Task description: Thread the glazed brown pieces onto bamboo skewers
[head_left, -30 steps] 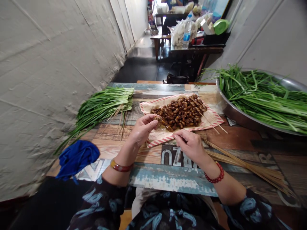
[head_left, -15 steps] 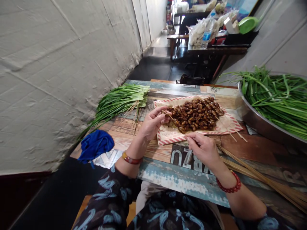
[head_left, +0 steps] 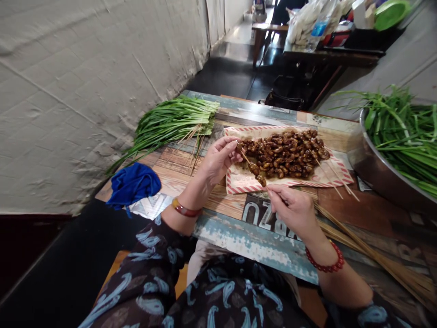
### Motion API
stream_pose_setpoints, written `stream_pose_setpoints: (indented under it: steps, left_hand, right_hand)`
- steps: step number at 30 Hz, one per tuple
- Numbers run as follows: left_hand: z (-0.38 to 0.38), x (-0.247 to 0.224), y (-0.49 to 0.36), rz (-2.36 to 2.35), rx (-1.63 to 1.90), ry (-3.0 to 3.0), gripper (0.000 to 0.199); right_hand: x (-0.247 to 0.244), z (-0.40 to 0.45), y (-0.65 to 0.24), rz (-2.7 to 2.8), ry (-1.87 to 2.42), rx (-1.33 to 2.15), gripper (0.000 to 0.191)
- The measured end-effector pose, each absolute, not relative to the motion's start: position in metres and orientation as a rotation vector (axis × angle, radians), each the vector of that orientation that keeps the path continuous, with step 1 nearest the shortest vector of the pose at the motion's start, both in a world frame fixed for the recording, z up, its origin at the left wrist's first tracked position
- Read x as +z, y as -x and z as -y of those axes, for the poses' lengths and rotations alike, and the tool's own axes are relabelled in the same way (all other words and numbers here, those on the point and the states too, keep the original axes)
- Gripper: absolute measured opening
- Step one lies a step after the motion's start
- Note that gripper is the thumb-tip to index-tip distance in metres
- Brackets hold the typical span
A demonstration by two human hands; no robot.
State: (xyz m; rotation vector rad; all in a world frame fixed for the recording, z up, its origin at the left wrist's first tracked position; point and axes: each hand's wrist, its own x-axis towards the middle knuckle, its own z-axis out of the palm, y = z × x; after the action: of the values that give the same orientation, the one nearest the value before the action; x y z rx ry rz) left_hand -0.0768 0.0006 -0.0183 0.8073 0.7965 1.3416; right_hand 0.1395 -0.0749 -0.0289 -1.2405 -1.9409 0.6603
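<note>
**Left hand** (head_left: 218,159): thumb and fingers pinched together on the upper end of a bamboo skewer (head_left: 247,161) threaded with glazed brown morsels, over the near part of a red-striped paper liner (head_left: 239,186). **Right hand** (head_left: 290,209): thumb and forefinger together, just beside the lowest morsel; any hold on the skewer cannot be told. More morsels (head_left: 285,155) lie heaped on the liner. On the wood-print worktop (head_left: 218,207): a chive bundle (head_left: 170,123) and blue cloth (head_left: 133,184) left, loose skewers (head_left: 362,243) right, beside a steel basin (head_left: 382,175) of chives.
</note>
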Motion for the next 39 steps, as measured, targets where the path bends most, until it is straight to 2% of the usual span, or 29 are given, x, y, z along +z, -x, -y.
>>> stream_pose_setpoints:
  steps: [26,39]
  left_hand:
    - [-0.0010,-0.0212,0.0745,-0.822,1.358,-0.898,0.026]
    - [0.0031,-0.0196,0.0688,-0.750,1.266,-0.708,0.027]
  right_hand:
    - [-0.0273,0.0736,-0.1385,1.951,1.205,0.590,0.022]
    - [-0.0307,0.0738,-0.1339,1.949,1.165,0.518,0.021]
